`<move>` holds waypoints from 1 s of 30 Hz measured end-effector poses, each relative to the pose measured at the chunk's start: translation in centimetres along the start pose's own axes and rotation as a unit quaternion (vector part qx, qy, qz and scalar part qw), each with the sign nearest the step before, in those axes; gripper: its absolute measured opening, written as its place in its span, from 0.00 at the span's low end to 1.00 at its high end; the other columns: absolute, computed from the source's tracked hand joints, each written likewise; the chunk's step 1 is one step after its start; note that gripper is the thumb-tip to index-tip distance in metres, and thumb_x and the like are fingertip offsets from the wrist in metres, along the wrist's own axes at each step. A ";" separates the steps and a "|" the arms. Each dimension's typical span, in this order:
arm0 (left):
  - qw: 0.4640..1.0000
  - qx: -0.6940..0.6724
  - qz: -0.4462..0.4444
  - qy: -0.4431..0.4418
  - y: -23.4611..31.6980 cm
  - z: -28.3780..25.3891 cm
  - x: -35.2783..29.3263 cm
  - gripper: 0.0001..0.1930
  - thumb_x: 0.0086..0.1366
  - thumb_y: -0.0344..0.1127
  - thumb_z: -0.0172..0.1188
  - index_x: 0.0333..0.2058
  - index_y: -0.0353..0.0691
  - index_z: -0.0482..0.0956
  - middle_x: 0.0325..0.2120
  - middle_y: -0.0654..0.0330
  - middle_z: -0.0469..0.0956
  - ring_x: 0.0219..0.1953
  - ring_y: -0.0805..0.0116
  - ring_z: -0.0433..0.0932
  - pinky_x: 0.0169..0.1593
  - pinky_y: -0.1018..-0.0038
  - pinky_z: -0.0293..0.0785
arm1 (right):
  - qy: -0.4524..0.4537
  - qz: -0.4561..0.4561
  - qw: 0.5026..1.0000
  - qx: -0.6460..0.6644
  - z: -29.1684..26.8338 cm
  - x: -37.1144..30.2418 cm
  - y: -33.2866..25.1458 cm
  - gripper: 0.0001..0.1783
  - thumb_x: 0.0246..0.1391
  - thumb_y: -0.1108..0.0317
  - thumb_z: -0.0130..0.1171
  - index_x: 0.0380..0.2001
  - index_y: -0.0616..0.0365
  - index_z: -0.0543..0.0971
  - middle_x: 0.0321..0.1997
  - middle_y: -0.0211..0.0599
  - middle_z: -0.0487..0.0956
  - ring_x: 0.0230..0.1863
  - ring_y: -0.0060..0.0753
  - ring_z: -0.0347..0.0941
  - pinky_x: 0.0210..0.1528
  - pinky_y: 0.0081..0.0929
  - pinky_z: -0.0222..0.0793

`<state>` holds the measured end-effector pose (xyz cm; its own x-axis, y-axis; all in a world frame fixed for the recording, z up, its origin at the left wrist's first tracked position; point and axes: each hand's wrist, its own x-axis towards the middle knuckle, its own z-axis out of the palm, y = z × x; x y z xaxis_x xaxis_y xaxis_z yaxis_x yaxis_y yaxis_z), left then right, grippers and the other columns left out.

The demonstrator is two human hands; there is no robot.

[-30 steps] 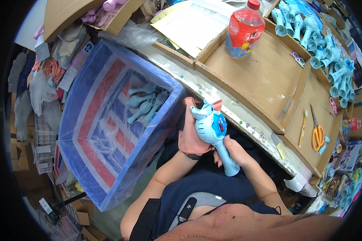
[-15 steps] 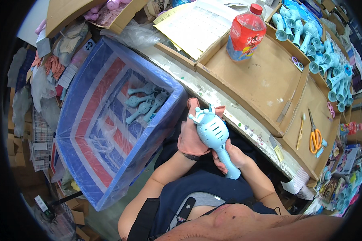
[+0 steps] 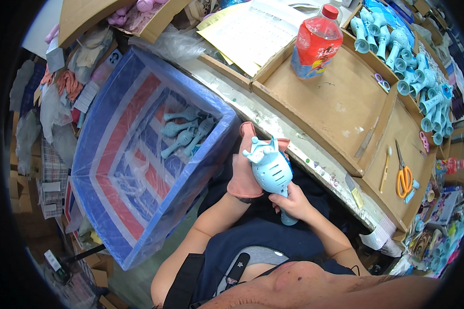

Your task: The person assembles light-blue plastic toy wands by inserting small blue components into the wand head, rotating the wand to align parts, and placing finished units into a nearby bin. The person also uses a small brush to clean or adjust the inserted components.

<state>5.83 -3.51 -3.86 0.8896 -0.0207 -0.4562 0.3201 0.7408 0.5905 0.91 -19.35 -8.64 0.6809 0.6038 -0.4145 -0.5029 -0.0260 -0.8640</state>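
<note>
A light-blue plastic toy (image 3: 271, 174) is in front of me, with a rounded, slotted head, crown-like prongs and a long handle. My right hand (image 3: 295, 202), bare, is closed around the handle just below the head. A salmon-pink glove covers my left hand (image 3: 242, 175), which supports the head from its left side and behind. One gloved finger points upward past the prongs; others are hidden behind the toy. A darker blue patch shows at the head's right edge. Similar light-blue toys (image 3: 184, 135) lie in the plastic-lined blue bin (image 3: 95, 206) to my left.
Cardboard trays (image 3: 314, 121) cover the bench. On them are a red-capped bottle (image 3: 317, 44), orange-handled scissors (image 3: 404, 180), a thin brush (image 3: 385, 170) and small scissors (image 3: 381, 82). Many light-blue toys (image 3: 397, 44) are piled at the far right. Papers (image 3: 252, 31) lie at the back.
The toy has turned and tilted slightly, its handle end swinging left. My right hand has shifted up the handle toward the head.
</note>
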 end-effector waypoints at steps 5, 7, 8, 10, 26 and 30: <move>0.998 -0.050 0.033 -0.023 0.6 1.2 -0.7 0.42 0.68 0.72 0.35 0.39 0.32 0.79 0.30 0.57 0.80 0.30 0.66 0.79 0.36 0.72 0.79 | -0.043 0.014 0.995 0.086 -0.4 -0.3 -0.4 0.14 0.61 0.64 0.58 0.44 0.60 0.70 0.24 0.31 0.75 0.20 0.22 0.71 0.24 0.22 0.69; 0.994 -0.035 0.087 -0.051 0.8 1.4 -0.7 0.41 0.69 0.71 0.34 0.45 0.33 0.76 0.32 0.61 0.79 0.33 0.69 0.78 0.39 0.74 0.77 | -0.099 0.021 0.983 0.150 -1.0 -0.3 -0.4 0.14 0.64 0.58 0.55 0.39 0.59 0.69 0.21 0.33 0.71 0.17 0.24 0.68 0.21 0.23 0.67; 0.990 0.048 0.111 -0.078 0.9 1.3 -0.7 0.40 0.69 0.70 0.35 0.46 0.33 0.75 0.33 0.61 0.78 0.34 0.68 0.77 0.41 0.74 0.76 | -0.123 0.026 0.976 0.179 -1.4 -0.4 -0.4 0.16 0.63 0.56 0.56 0.39 0.59 0.70 0.20 0.33 0.71 0.17 0.24 0.68 0.20 0.23 0.67; 0.961 0.199 0.148 -0.125 1.3 0.9 -0.5 0.36 0.70 0.65 0.36 0.48 0.33 0.73 0.35 0.62 0.78 0.38 0.68 0.76 0.45 0.74 0.75 | -0.175 0.031 0.954 0.240 -2.2 -0.5 -0.3 0.20 0.63 0.52 0.57 0.39 0.59 0.70 0.20 0.34 0.71 0.17 0.24 0.68 0.20 0.23 0.66; 0.979 -0.159 -0.032 -0.125 -1.2 -2.2 0.8 0.14 0.68 0.38 0.53 0.21 0.46 0.72 0.20 0.63 0.73 0.29 0.65 0.73 0.47 0.67 0.71 | -0.456 0.187 0.668 0.557 -2.9 -0.2 5.9 0.39 0.49 0.26 0.53 0.34 0.57 0.67 0.14 0.30 0.67 0.06 0.22 0.60 0.07 0.17 0.60; 0.973 -0.010 0.213 -0.085 -1.5 -2.4 1.2 0.12 0.67 0.36 0.53 0.23 0.43 0.71 0.22 0.62 0.72 0.31 0.65 0.73 0.49 0.65 0.71 | -0.406 0.167 0.721 0.536 -2.8 -0.6 5.7 0.39 0.51 0.26 0.50 0.35 0.58 0.67 0.15 0.30 0.67 0.07 0.23 0.62 0.07 0.18 0.60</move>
<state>5.65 -3.04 -6.95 0.9818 0.1815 -0.0558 -0.0938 0.7191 0.6886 -0.86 -22.10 -14.08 0.1088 0.9853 0.1315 -0.9855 0.0896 0.1439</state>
